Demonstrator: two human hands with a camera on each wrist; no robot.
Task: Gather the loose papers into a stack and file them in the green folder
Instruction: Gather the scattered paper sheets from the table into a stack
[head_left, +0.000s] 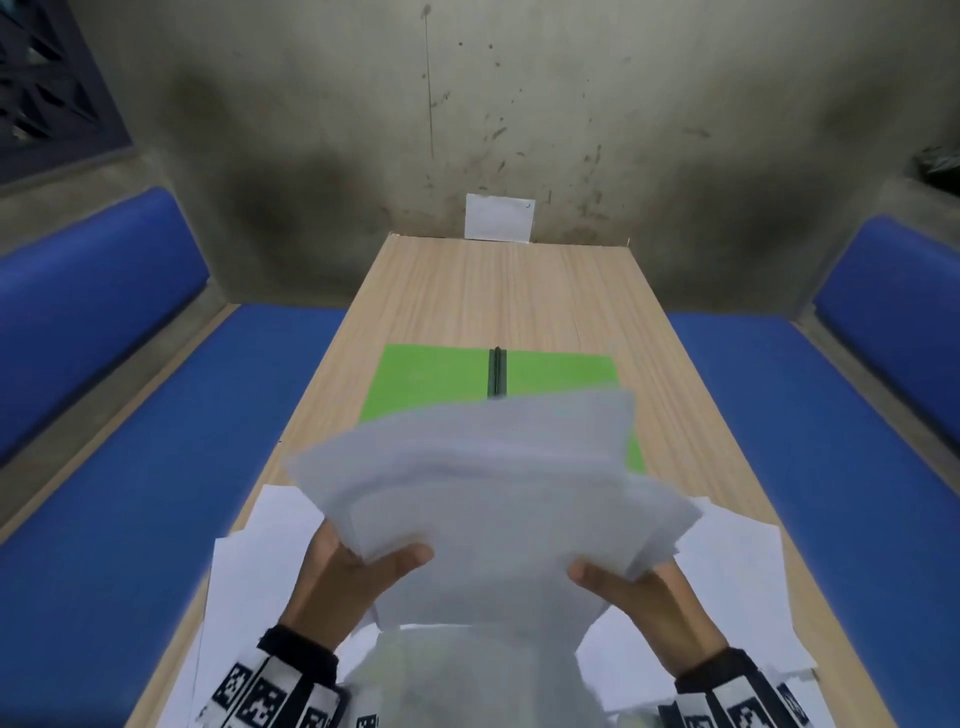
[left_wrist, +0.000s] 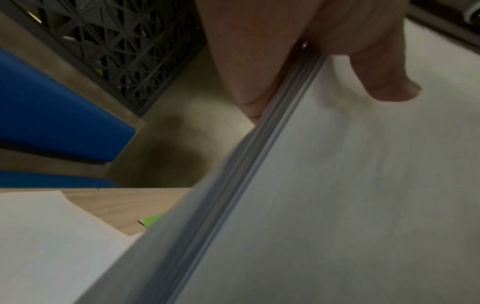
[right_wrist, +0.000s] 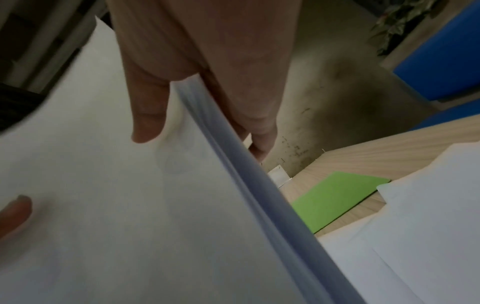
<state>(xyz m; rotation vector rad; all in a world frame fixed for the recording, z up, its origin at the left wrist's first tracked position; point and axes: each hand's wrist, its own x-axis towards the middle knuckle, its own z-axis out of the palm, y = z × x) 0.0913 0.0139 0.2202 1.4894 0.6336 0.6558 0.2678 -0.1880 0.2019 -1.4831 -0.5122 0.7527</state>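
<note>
Head view: held papers (head_left: 488, 483) hiding folder (head_left: 426, 382)

white paper stack (head_left: 493, 483) raised, green folder (head_left: 431, 382) open flat

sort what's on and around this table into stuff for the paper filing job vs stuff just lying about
For the job:
- held stack of papers, gripped by left hand and right hand
- loose sheets on the table
- green folder, lying open

Lying about:
- white card against the wall
- blue benches
</note>
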